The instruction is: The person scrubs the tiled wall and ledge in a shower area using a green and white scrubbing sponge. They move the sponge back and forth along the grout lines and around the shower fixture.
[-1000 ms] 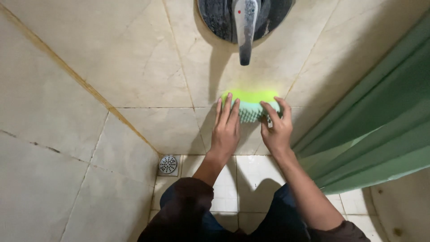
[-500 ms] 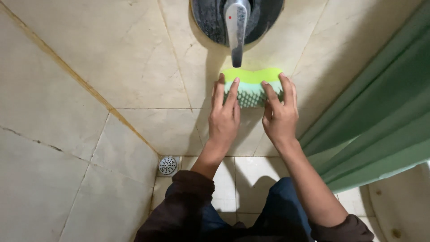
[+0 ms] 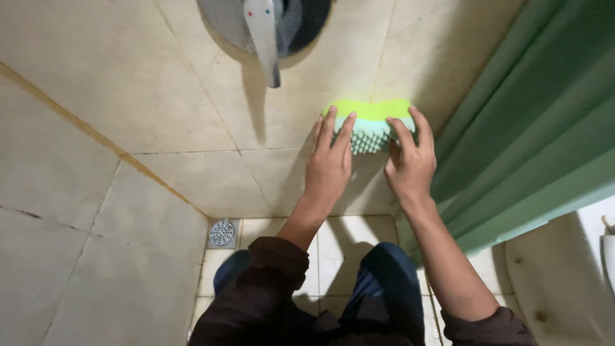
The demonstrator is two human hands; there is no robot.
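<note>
Here, seen from above, a person presses a brush [image 3: 373,122] against a beige tiled wall [image 3: 160,96] with both hands. The brush has a bright yellow-green back and pale teal bristles (the bristles show along its lower edge, pointing down and toward the wall). It sits on the wall below and to the right of a metal tap [image 3: 264,35], whose lever hangs down from a round plate.

The left hand [image 3: 328,163] lies flat with its fingers stretched upward; its fingertips rest on the left end of the brush, and the palm lies against the tile below. The right hand [image 3: 410,163] covers the right end, fingers spread over the back and lower edge, thumb tucked toward the bristles. Neither hand is closed around the brush: both are open and pushing on it, with the brush spanning the gap between them. The hands are near each other but not touching.

Both forearms come up from dark sleeves [image 3: 275,263] at the bottom of the view. Under them are blue trousers [image 3: 384,282] and a floor [image 3: 346,230] of small white tiles. A round drain [image 3: 222,232] sits in the floor's corner, left of the arms. A green curtain [image 3: 532,128] hangs at right, just beside the right hand.
</note>
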